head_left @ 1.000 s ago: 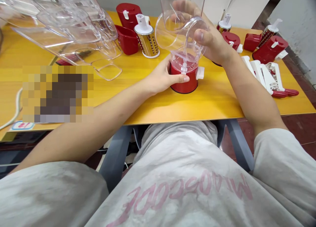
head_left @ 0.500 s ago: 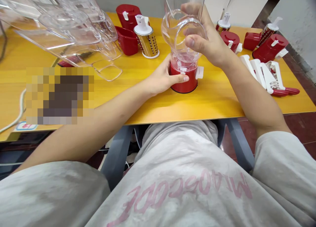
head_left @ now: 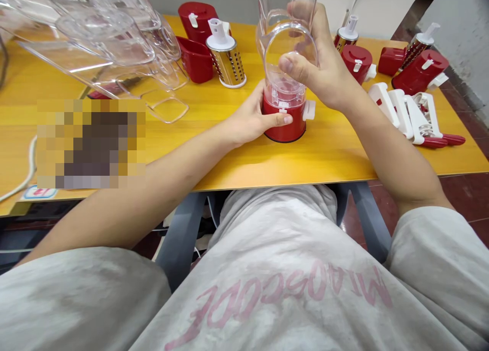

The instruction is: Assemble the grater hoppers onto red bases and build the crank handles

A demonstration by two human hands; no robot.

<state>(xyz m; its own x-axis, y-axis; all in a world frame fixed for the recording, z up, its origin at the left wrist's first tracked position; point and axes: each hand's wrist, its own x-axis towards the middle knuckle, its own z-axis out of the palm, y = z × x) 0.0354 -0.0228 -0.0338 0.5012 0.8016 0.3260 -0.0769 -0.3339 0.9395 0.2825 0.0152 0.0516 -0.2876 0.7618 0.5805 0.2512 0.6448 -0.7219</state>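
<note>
Red base on 1 yellow tbl, red-tiled flr below

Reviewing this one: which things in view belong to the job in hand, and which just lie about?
In hand:
red base, gripped by the left hand
clear housing above it, held by the right hand

Apparently just lying about:
perforated gold drum
other clear housings
white parts with red ends
white cable

Clear housing turned on red base, ring now facing wearer
</note>
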